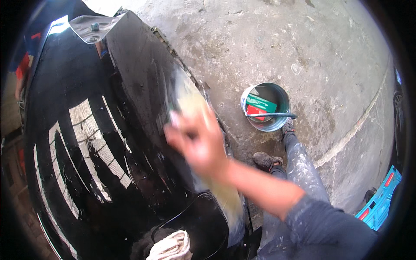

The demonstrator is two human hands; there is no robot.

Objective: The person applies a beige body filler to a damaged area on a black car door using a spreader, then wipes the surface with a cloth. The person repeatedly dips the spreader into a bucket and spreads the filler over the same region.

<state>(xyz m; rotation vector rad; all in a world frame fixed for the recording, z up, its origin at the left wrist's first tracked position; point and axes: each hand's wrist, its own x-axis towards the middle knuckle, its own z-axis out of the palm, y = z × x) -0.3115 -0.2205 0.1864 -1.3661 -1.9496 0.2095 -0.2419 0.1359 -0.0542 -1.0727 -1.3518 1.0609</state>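
Note:
My right hand (pixel 197 141) reaches in from the lower right over a glossy black car body panel (pixel 47 99). Motion blurs it, but its fingers look curled together. A small pale thing shows at the fingertips; I cannot make out what it is. Just beneath the hand runs a dull, sanded strip with yellowish filler (pixel 227 197) along the panel's right edge. Wet-looking whitish smears surround the filler's upper end. On the black surface at the bottom lies a bunched cream cloth (pixel 171 247). My left hand is not in view.
On the concrete floor (pixel 346 56) stands a bucket (pixel 284 99) with a green flat piece (pixel 262 104) and a red one (pixel 255 113) inside. A dark bar crosses its rim. My feet are beside it. A blue plastic object (pixel 381 199) lies far right; another person (pixel 21 69) is at far left.

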